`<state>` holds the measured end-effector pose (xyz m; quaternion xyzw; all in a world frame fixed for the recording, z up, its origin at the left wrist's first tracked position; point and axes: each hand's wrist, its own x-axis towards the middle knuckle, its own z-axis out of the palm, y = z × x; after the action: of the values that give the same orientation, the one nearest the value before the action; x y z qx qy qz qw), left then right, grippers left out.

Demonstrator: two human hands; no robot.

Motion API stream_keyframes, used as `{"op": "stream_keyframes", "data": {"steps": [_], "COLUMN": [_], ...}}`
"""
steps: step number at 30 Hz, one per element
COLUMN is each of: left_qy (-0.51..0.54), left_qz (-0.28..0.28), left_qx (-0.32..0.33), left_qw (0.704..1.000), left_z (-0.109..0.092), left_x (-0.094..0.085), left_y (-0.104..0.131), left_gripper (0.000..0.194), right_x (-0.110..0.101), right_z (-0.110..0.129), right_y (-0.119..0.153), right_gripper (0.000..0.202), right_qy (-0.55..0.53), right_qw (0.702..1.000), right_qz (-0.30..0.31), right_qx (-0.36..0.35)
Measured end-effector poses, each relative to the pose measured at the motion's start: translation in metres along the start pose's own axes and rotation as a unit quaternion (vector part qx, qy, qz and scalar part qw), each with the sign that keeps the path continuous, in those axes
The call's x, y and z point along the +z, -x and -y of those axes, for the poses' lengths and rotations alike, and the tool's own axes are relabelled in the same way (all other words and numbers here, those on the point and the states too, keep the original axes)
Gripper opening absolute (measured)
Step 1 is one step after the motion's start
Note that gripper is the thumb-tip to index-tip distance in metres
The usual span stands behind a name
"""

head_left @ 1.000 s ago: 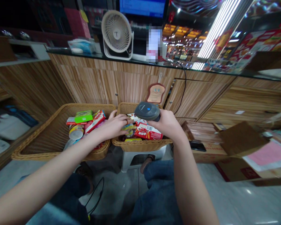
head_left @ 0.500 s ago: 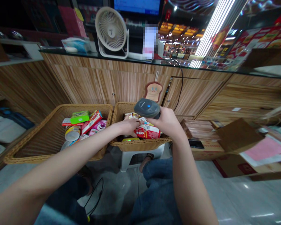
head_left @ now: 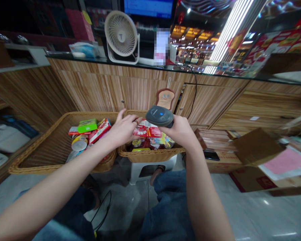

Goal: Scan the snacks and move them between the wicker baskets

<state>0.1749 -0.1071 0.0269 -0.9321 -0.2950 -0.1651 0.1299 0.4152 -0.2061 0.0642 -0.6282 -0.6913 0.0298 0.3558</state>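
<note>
My right hand (head_left: pixel 179 129) is wrapped round the handle of a dark grey barcode scanner (head_left: pixel 159 116), its head pointing left over the right wicker basket (head_left: pixel 150 155). My left hand (head_left: pixel 124 130), a ring on one finger, has its fingers closed on the left end of a red snack package (head_left: pixel 150 131). One finger sticks up. The package lies just below the scanner head, a pale barcode panel at its far side. Beneath it are other small snack packs (head_left: pixel 155 143) in the basket. My left forearm hides part of the left basket.
The left wicker basket (head_left: pixel 37 167) holds a green box (head_left: pixel 87 125), a round tub (head_left: pixel 79 143) and red boxes. A white stool (head_left: pixel 134 174) stands under the right basket. Behind is a wooden counter (head_left: pixel 95 87) with a fan (head_left: pixel 121 35). Cardboard boxes (head_left: pixel 251 177) stand at right.
My left hand has drawn back left and up from inside the right basket. The red package has shifted left and turned, uncovering small packs below. The scanner stays nearly in place.
</note>
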Motion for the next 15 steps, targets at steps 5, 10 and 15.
{"op": "stream_keyframes", "data": {"steps": [5, 10, 15], "left_qy": [-0.042, -0.048, -0.04], "left_qz": [-0.081, -0.092, -0.103], "left_qx": [-0.101, -0.159, -0.18], "left_qw": [0.991, 0.982, 0.978], "left_z": [0.026, 0.039, 0.035], "left_x": [-0.001, 0.007, 0.007], "left_y": [0.04, 0.069, 0.075], "left_gripper": [0.072, 0.069, 0.074], "right_x": [0.004, 0.01, 0.014], "right_z": [0.005, 0.009, 0.014], "right_y": [0.001, 0.001, 0.001], "right_gripper": [0.02, 0.019, 0.015], "right_qy": [0.0, -0.01, -0.005], "right_qw": [1.0, 0.999, 0.998], "right_qz": [0.011, 0.035, 0.066], "right_qx": [0.002, -0.003, -0.015]}}
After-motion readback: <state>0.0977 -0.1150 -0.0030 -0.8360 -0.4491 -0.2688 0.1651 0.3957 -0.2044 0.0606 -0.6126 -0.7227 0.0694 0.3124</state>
